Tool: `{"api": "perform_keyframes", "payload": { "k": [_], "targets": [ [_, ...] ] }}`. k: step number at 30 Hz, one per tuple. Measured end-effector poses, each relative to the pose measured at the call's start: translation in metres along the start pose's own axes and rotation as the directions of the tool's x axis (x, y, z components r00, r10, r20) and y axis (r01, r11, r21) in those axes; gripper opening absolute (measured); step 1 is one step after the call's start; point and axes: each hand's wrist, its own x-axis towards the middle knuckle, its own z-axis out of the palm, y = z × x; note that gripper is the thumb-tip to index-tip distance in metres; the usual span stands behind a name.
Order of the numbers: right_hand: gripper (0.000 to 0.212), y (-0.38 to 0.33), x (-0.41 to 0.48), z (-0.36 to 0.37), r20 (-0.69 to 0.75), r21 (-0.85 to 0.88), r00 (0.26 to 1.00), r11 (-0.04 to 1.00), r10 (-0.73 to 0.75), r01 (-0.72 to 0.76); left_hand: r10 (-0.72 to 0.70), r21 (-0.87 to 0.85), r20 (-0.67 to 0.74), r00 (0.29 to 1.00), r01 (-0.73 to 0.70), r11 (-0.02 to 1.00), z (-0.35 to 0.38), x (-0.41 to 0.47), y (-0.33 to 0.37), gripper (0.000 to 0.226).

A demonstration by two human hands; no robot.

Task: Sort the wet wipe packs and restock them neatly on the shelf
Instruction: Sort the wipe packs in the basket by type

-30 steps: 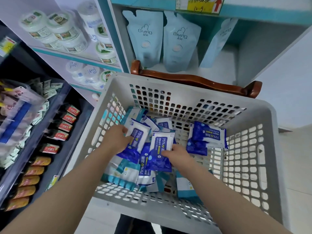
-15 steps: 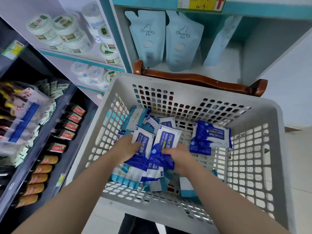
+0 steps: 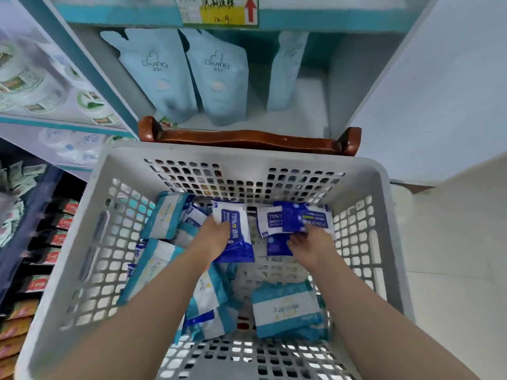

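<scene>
We are sorting inside the grey basket point(image 3: 247, 152). Our left hand point(image 3: 216, 238) is gripping the blue 75% pack point(image 3: 238, 237), with its fingers point(image 3: 220, 224) curling over the pack's left edge so that the label is facing up to us and can be matched by colour. Our right hand point(image 3: 314, 244) is reaching to the blue pile point(image 3: 299, 219) lying just beyond its fingers point(image 3: 297, 238). The tips are touching the pile's near edge, but we cannot tell whether they are pinching a pack or only pressing it into place. We are judging that the blue packs are being gathered at the far right, apart from the teal-and-white packs point(image 3: 285, 305), which are lying loose on our side of both sets of fingers and to the left of the left ones. Beyond both hands, past the basket's far wall, the shelf point(image 3: 310, 111) is carrying pale pouches point(image 3: 156, 69) at its left and showing bare board to the right, where we are expecting the sorted packs to be going; none is lying there yet
</scene>
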Motion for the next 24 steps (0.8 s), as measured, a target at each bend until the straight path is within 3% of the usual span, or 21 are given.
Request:
{"api": "perform_keyframes", "payload": {
  "k": [5,8,10,12,14,16,21,24],
  "targets": [
    [0.021,-0.004,0.004,0.001,0.039,-0.37,0.997,0.927,0.072,-0.053,-0.056,-0.126,-0.02,0.998,0.054,0.991,0.009,0.013,-0.006,0.021],
    [0.02,-0.014,-0.004,-0.002,0.139,-0.642,0.988,0.765,0.064,0.041,-0.026,-0.29,0.075,0.997,0.047,0.956,0.015,0.017,-0.007,0.013],
    [0.023,-0.018,-0.013,-0.002,0.202,-0.715,0.974,0.694,0.098,0.079,-0.01,-0.396,0.159,0.987,0.073,0.915,0.024,0.014,-0.001,0.013],
    [0.018,-0.023,-0.02,-0.006,0.253,-0.691,0.957,0.719,0.139,0.079,0.01,-0.442,0.2,0.98,0.082,0.893,0.034,0.012,0.005,0.019],
    [0.019,-0.031,-0.024,-0.011,0.295,-0.51,0.944,0.86,0.146,0.026,0.03,-0.475,0.202,0.979,0.072,0.877,0.043,0.009,0.012,0.026],
    [0.026,-0.039,-0.025,-0.016,0.306,-0.404,0.943,0.915,0.13,0.005,0.022,-0.505,0.192,0.981,0.079,0.859,0.052,0.011,0.015,0.033],
    [0.03,-0.036,-0.017,-0.015,0.214,-0.555,0.975,0.816,-0.051,0.165,-0.029,-0.497,0.189,0.982,0.121,0.859,0.065,0.019,0.013,0.058],
    [0.014,-0.039,-0.009,-0.017,0.141,-0.523,0.981,0.831,-0.136,0.191,0.028,-0.324,0.118,0.993,0.012,0.946,0.066,0.025,0.01,0.047]
  ]
}}
